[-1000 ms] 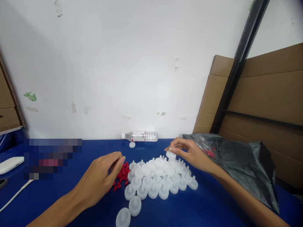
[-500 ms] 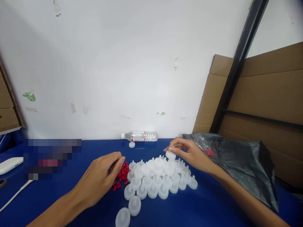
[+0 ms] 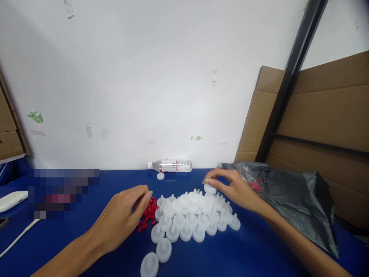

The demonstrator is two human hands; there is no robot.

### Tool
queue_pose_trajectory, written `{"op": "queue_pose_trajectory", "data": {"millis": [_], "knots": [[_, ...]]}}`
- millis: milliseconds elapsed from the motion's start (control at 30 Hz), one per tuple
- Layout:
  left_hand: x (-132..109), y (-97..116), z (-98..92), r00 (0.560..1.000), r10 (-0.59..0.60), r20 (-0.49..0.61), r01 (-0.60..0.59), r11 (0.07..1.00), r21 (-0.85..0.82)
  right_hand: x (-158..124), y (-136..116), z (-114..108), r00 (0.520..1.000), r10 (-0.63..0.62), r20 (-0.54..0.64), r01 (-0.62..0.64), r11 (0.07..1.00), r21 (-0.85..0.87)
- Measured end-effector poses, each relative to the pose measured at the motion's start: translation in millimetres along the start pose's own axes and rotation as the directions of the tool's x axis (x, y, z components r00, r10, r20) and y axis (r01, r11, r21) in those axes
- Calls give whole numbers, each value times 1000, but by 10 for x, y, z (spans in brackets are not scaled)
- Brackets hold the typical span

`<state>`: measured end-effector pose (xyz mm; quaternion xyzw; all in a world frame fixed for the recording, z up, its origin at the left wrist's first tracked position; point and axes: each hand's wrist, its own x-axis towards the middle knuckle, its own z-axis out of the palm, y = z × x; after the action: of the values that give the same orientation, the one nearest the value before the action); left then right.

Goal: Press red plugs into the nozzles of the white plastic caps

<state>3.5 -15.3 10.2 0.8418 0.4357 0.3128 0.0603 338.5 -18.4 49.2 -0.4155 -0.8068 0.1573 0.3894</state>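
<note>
My right hand (image 3: 226, 184) pinches a white nozzle cap (image 3: 210, 189) by its top, just over the back right of a heap of similar translucent white nozzle caps (image 3: 186, 220). My left hand (image 3: 129, 213) is closed beside the small red tips (image 3: 149, 211), thumb against the curled fingers. Whatever it may hold is hidden. The red tips lie loose between that hand and the white heap, partly covered by the hand. Two white caps (image 3: 163, 250) lie apart at the heap's near left, spouts up.
A clear water bottle (image 3: 173, 166) lies along the wall, with one red-tipped white cap (image 3: 160, 176) in front. To the right is a black plastic bag (image 3: 294, 200) holding a clear bag of red pieces. A white cable (image 3: 20, 238) and a blurred patch are at left.
My right hand has shifted slightly to the right with the white nozzle cap, which now sits more level. My left hand has stayed in place.
</note>
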Motion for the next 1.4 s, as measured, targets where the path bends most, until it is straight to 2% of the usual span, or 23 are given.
{"op": "queue_pose_trajectory", "data": {"millis": [200,367,600,1400], "knots": [[-1,-11,16,999,-36,5,36,999,12,6,25,-19,997,19,-79,-18,1000,15],[12,-29,31,999,-28,16,28,999,32,1,36,-34,996,35,-85,-32,999,43],[14,-42,38,999,-12,37,12,1000,21,-21,65,-27,994,54,-92,-35,979,200],[14,-79,67,1000,2,0,-2,999,51,-9,11,-41,994,36,-101,-28,996,81]]}}
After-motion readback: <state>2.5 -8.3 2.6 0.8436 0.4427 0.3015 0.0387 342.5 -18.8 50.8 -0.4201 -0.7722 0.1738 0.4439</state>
